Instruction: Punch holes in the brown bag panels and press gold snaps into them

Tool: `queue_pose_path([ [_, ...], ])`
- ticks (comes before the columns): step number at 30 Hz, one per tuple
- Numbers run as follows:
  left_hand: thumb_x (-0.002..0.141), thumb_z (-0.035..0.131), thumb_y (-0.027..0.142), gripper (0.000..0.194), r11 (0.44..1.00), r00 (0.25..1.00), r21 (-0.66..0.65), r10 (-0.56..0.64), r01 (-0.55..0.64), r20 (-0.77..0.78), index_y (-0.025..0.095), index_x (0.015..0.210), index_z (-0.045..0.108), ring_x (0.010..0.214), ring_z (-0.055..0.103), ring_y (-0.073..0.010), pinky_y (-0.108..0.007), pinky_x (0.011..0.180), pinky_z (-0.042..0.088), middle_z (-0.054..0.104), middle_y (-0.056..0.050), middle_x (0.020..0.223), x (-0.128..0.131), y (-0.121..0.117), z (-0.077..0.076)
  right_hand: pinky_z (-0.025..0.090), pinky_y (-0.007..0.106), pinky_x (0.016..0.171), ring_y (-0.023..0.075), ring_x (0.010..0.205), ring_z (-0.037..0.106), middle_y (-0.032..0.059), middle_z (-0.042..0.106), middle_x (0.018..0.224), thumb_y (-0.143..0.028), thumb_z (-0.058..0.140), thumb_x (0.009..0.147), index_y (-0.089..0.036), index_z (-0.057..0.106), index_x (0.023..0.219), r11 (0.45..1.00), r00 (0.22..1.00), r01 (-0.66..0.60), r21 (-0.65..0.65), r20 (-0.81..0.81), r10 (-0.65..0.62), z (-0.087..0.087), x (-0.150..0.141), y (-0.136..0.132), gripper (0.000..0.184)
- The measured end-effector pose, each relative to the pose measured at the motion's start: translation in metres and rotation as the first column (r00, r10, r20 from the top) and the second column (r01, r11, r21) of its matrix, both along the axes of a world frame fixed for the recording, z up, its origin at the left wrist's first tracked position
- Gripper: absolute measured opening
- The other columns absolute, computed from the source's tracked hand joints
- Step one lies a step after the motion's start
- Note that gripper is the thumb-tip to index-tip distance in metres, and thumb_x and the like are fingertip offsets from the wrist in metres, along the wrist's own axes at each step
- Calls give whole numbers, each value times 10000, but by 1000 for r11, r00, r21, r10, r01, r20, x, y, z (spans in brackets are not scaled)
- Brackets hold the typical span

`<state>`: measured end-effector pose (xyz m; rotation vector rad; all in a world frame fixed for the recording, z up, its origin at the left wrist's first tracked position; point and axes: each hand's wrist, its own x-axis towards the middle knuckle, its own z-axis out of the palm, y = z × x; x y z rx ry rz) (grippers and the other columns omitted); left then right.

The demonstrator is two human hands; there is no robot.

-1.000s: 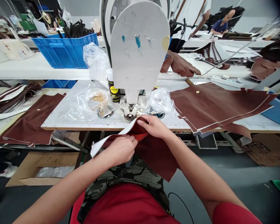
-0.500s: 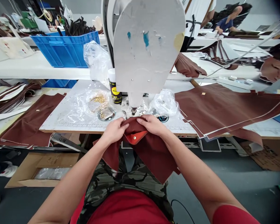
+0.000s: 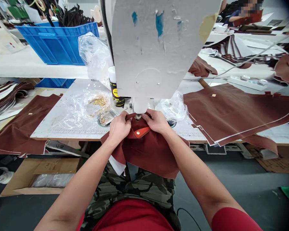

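Observation:
A dark brown leather piece [image 3: 149, 154] hangs over the front edge of the work table, its upper part under the head of a grey press machine [image 3: 144, 57]. On it lies an orange-red flap [image 3: 143, 132] with a round gold snap. My left hand [image 3: 120, 126] is closed on the leather left of the machine's tip [image 3: 138, 116]. On the other side of the tip, my right hand [image 3: 156, 121] pinches the same leather, thumb on top. Leather and fingers hide the surface directly beneath the tip.
Gold metal parts [image 3: 100, 104] lie in clear plastic left of the machine, beside a black spray can [image 3: 115, 91]. Large brown leather sheets [image 3: 236, 109] cover the table's right side. A blue crate [image 3: 60, 41] stands behind. An open cardboard box [image 3: 50, 176] sits on the floor.
Both hands have moved forward, bringing the leather's upper part under the machine tip. The hanging leather has spread wider, showing a white underside at left. My view has drawn closer to the machine.

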<state>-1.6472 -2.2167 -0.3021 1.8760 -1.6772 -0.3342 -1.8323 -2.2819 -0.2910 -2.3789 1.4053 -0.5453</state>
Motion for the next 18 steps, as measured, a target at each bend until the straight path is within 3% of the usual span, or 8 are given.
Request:
queue_pose_path([
  [5,953,483,340,159,999,993,-5,36,-35,111,224,979,589,857,700,-286,-329,692,428,742,-76,881,-2,-4,-11,348,310,612,277,757,657,79,728,848,-491,379,1015,-226,644,1133,991,961,86,-107,-252,-111,-7,4,5,393],
  [9,960,476,348,157,999,990,4,36,-37,138,235,998,577,836,701,-281,-321,659,404,736,-64,848,-2,-4,-16,332,320,605,297,752,667,96,732,862,-505,300,1036,-225,565,1297,985,918,69,-158,-376,-124,-9,7,11,466],
  [15,955,490,339,144,1000,998,21,6,-7,66,239,1010,577,866,695,-268,-311,670,403,734,-53,868,-2,-13,-18,340,318,605,286,740,670,88,735,852,-466,336,1038,-225,580,1282,982,921,91,-167,-361,-147,-12,12,13,421],
  [18,951,493,325,134,1000,1000,31,-5,5,-6,232,924,585,849,680,-260,-313,684,403,720,-57,846,-3,0,-9,411,329,678,277,800,673,89,738,888,-450,434,1009,-223,642,1194,993,972,56,-105,-221,-78,-1,-1,16,359],
])
